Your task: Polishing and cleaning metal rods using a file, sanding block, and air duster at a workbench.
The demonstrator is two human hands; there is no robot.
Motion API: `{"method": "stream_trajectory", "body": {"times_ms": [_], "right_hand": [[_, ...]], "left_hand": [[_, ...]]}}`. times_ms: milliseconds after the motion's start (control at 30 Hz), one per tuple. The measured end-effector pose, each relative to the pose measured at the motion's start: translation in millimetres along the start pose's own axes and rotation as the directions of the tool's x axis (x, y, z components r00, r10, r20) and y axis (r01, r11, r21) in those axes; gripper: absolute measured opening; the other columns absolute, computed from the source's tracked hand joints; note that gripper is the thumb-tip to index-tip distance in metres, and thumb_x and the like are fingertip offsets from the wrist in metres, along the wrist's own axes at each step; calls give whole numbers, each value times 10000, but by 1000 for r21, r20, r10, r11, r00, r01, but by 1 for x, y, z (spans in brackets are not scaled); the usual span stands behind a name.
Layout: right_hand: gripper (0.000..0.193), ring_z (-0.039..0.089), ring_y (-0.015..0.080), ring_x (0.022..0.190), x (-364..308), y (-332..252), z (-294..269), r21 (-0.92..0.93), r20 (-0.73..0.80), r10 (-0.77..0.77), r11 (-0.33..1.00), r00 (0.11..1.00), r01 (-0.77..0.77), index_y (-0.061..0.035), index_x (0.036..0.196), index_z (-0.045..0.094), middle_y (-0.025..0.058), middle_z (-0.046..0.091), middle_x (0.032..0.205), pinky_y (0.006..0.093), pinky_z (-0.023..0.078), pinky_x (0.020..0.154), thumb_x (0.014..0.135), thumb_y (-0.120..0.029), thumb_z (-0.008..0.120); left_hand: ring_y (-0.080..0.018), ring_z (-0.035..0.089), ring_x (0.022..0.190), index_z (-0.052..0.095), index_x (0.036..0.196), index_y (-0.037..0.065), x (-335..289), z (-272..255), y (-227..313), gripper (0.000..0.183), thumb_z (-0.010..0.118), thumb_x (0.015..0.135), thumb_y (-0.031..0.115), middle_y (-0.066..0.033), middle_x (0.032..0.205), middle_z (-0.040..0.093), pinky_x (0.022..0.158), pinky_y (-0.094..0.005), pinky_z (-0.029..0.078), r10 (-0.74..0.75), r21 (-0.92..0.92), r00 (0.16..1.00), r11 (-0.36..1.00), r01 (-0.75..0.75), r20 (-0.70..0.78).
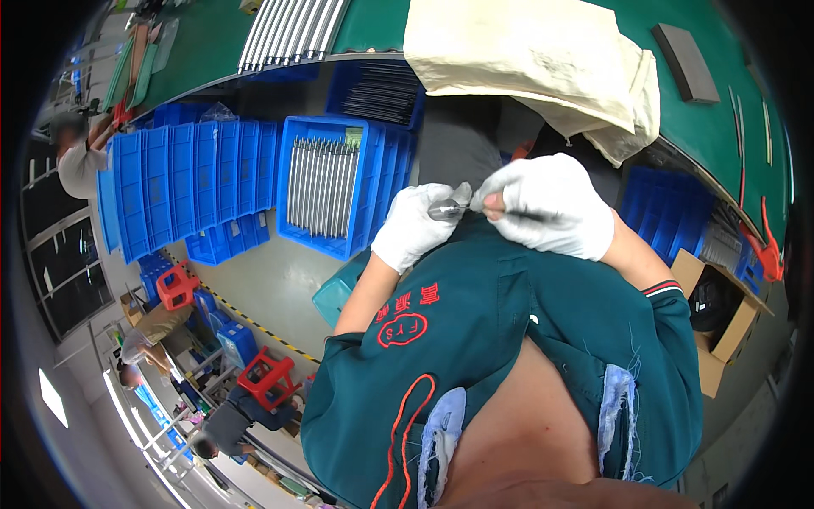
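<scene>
Both my hands wear white gloves and meet in front of my chest, just below the bench edge. My left hand [415, 227] is closed around a small dark, shiny metal-looking piece [444, 209] that pokes out between thumb and fingers. Close beside it on the right, my right hand [549, 208] is pinched, with bare fingertips showing at the glove's end. Blur and the fingers hide what, if anything, it grips. A cream cloth [526, 51] drapes over the bench edge beyond my hands.
Silver rods [292, 32] and a grey block [685, 64] lie on the green bench [373, 25]. Left stand a blue crate [360, 229] of rods and stacked blue crates [182, 178]. A cardboard box [729, 339] sits right. Red stools [267, 377] and several people are farther left.
</scene>
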State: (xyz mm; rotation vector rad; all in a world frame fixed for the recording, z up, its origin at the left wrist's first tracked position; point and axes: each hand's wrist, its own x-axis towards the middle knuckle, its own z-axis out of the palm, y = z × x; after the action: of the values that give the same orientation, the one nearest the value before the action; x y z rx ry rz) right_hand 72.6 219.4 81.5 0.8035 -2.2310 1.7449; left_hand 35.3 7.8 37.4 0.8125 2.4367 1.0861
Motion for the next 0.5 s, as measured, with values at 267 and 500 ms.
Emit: {"method": "stream_trajectory", "body": {"times_ms": [267,500], "right_hand": [[242,665,240,711,-9,12,5,251,-130,-116,957,985,146,-73,939,590,143,652,836,303,540,628,728,34,644],[202,624,247,663,-1,9,5,180,-6,-104,978,995,104,-54,917,610,101,640,836,286,493,572,727,-13,665]], "left_hand": [[-330,505,524,529,584,28,-4,-5,2,257,635,783,151,-140,551,496,478,-364,376,-65,-14,997,998,64,-45],[-327,491,514,524,582,22,-3,-6,9,260,647,776,144,-145,540,473,473,-359,371,-31,-30,999,999,30,-42]]}}
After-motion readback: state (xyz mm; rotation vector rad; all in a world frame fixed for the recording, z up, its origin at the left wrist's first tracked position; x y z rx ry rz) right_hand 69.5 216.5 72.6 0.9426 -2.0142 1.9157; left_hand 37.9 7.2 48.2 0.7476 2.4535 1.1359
